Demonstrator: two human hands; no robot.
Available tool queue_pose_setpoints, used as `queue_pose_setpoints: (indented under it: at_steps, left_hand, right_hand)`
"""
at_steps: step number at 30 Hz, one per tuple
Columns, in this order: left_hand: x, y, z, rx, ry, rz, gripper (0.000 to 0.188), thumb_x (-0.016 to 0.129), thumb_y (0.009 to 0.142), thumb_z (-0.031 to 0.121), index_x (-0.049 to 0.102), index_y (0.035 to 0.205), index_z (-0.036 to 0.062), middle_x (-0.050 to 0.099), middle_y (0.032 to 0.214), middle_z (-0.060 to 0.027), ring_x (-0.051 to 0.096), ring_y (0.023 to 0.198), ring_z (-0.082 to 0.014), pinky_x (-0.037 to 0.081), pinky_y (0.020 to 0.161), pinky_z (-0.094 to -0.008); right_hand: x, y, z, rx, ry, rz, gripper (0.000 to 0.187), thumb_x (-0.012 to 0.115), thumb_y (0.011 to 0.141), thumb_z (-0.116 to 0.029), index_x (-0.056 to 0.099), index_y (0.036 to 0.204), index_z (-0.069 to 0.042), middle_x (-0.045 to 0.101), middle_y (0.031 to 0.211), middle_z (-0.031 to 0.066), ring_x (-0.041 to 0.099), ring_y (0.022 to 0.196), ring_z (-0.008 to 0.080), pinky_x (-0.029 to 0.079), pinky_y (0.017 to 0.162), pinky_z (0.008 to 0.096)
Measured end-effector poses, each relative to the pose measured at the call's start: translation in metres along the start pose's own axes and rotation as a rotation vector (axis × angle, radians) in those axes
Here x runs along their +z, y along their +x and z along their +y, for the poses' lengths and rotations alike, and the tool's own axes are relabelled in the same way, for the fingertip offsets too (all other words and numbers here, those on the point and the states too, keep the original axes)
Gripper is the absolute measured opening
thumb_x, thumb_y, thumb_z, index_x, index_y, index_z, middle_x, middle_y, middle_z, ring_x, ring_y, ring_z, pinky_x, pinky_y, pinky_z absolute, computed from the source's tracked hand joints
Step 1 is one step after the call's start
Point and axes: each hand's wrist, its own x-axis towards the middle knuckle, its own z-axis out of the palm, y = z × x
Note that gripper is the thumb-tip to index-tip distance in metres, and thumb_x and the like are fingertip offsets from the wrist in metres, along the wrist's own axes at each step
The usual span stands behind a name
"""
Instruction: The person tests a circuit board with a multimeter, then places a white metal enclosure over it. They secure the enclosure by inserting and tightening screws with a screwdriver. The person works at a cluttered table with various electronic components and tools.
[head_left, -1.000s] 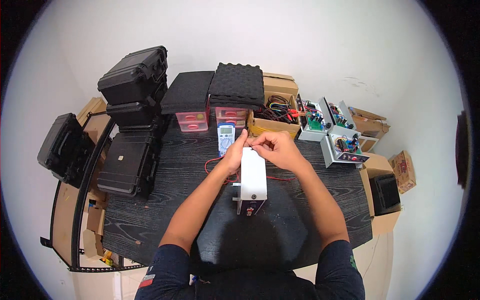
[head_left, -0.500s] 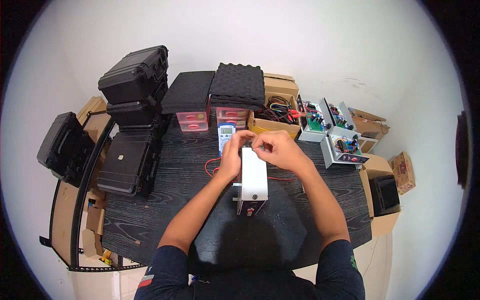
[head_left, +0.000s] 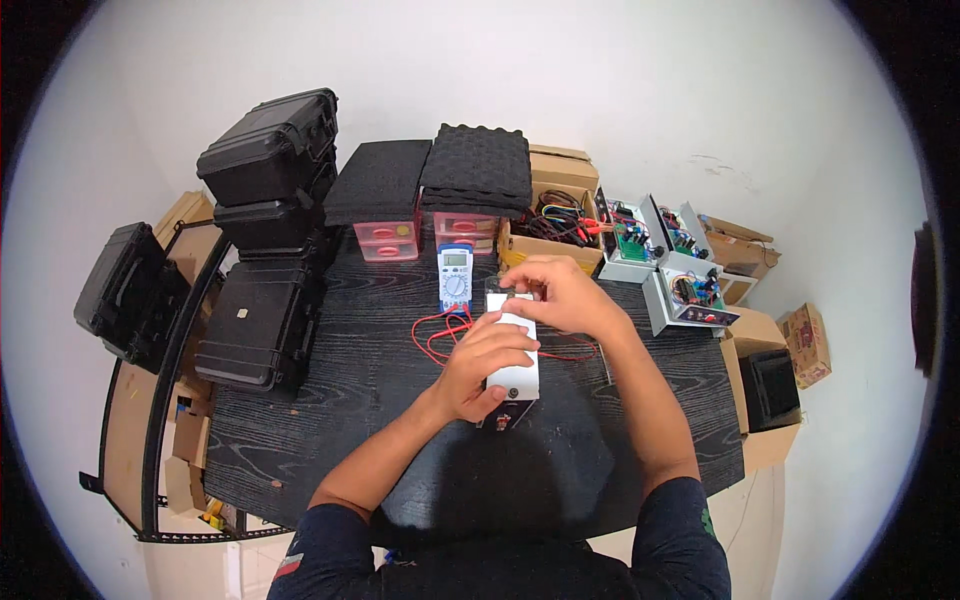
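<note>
In front of me on the black table stands a narrow white metal case (head_left: pixel 513 376), its long side pointing away from me. A black round fitting shows on its near top end, and the dark near panel carries a small red part (head_left: pixel 503 423). My left hand (head_left: pixel 474 368) lies across the case from the left, thumb at the near end and fingers over the top, gripping it. At the far end, my right hand (head_left: pixel 560 295) has its fingers bent together in a pinch; what they hold is hidden. A blue multimeter (head_left: pixel 456 282) with red leads (head_left: pixel 427 340) lies just beyond.
Black hard cases (head_left: pixel 255 325) are stacked at the left. Pink drawer boxes (head_left: pixel 388 242) under black foam (head_left: pixel 476 170) stand at the back, beside a carton of cables (head_left: pixel 553 250). Open white units with circuit boards (head_left: pixel 690 295) sit at the right, near another carton (head_left: pixel 765 440).
My left hand has come back from the far end of the case and now lies over its top. The right hand stays at the far end, its fingers slightly shifted. More of the multimeter shows.
</note>
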Motion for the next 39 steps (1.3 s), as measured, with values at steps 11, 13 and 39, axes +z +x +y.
queue_pose_setpoints:
  at_steps: [11,13,39]
  left_hand:
    - [-0.002,-0.002,-0.002,0.003,-0.028,-0.005,0.039,0.053,0.102,0.039,0.072,0.116,0.0082,0.074,0.131,-0.0134,0.064,0.131,-0.0359,0.032,0.121,-0.061]
    - [-0.002,-0.003,-0.002,0.0,-0.021,-0.008,0.039,0.053,0.102,0.039,0.072,0.116,0.008,0.074,0.131,-0.0134,0.064,0.131,-0.036,0.032,0.121,-0.0609]
    - [0.0,-0.002,-0.001,-0.005,0.001,-0.01,0.052,0.042,0.108,0.047,0.073,0.113,0.0066,0.075,0.128,-0.0145,0.064,0.13,-0.0352,0.031,0.122,-0.0577]
  right_hand:
    - [0.0,0.0,-0.002,-0.008,-0.05,-0.006,0.018,0.077,0.093,-0.016,0.075,0.105,-0.003,0.073,0.09,0.0095,0.066,0.073,0.0192,0.053,0.066,0.0341]
    - [0.001,-0.001,-0.006,-0.062,0.019,0.025,0.018,0.077,0.093,-0.016,0.075,0.103,-0.002,0.073,0.089,0.0097,0.066,0.071,0.02,0.054,0.065,0.035]
    - [0.007,-0.001,0.005,-0.059,-0.024,0.055,0.017,0.078,0.092,-0.018,0.075,0.096,-0.002,0.074,0.082,0.0119,0.067,0.068,0.0221,0.052,0.063,0.036]
